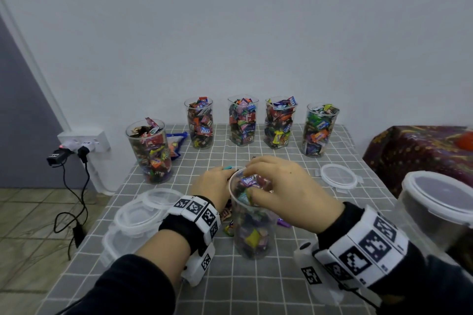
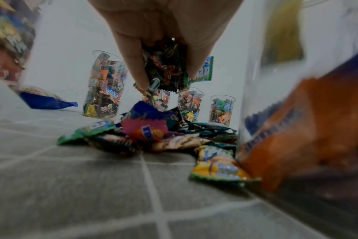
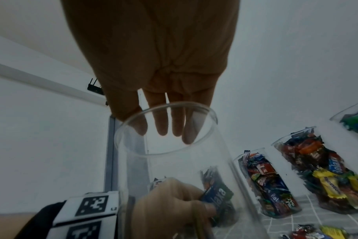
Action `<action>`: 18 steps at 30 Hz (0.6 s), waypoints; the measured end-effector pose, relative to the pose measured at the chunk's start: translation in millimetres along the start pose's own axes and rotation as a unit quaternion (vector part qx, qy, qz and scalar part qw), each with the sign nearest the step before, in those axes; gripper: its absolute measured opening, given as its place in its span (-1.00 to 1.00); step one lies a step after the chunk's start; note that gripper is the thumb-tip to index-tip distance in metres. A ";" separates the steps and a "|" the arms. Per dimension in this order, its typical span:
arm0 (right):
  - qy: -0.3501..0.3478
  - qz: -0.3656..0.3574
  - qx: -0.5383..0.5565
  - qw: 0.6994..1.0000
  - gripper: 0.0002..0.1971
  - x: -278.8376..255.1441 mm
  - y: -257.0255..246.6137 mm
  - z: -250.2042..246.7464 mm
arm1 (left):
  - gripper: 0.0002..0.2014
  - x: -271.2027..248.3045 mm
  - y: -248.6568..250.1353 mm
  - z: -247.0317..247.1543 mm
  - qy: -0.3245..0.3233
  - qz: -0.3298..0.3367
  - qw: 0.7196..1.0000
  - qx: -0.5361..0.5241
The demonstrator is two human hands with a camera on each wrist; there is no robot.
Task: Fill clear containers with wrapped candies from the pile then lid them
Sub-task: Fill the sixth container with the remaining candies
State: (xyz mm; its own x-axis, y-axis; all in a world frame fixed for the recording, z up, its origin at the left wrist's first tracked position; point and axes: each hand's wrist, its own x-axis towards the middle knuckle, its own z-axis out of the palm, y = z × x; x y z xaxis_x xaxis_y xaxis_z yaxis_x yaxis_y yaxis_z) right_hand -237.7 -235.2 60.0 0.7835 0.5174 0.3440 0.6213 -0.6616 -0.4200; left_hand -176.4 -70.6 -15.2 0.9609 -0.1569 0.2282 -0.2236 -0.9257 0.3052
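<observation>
A clear container (image 1: 252, 222), partly filled with wrapped candies, stands at the middle of the checked table (image 1: 256, 289). My right hand (image 1: 253, 181) hovers over its mouth. In the right wrist view the right hand (image 3: 164, 134) points straight fingers down inside the rim (image 3: 165, 127) and holds nothing. A few candies (image 1: 247, 182) show at the mouth under it. My left hand (image 1: 217, 179) is just left of the container. In the left wrist view the left hand (image 2: 165, 76) pinches a bunch of candies (image 2: 165, 67) above the loose pile (image 2: 153, 134).
Several filled, unlidded containers (image 1: 242, 120) line the back, with one more at the left (image 1: 149, 151). Clear lids (image 1: 143, 212) are stacked at the near left and one lid (image 1: 337, 175) lies at the right. A lidded container (image 1: 440, 207) looms near right. A blue bag (image 1: 176, 143) lies behind.
</observation>
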 end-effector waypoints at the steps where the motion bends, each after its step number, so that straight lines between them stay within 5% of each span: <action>1: 0.023 0.000 0.006 1.000 -0.65 -1.5 1.6 1.3 | -0.75 -1.0 0.5 -0.7 0.000 -0.001 1.000 0.000; 4: 0.066 0.026 0.035 0.997 -0.49 -7.2 8.8 3.7 | -0.72 -3.5 -0.5 -2.8 0.007 -0.008 1.000 -0.020; 10: -0.050 0.147 0.271 0.950 0.18 -20.3 27.3 8.9 | -0.69 -6.4 -6.6 -10.1 0.028 -0.008 0.997 -0.068; 18: -0.038 0.165 0.350 0.921 0.22 -25.1 44.6 28.5 | -0.77 -13.1 12.1 -58.3 0.124 0.015 0.978 -0.165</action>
State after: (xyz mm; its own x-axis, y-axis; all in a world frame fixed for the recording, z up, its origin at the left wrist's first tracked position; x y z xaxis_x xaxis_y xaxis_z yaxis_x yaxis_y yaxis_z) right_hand -229.3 -262.2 8.7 0.9130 0.4046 0.0517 0.1824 -0.2914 -0.9391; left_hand -201.2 -59.7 39.4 0.8928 -0.0567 0.4469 -0.3319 -0.7535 0.5675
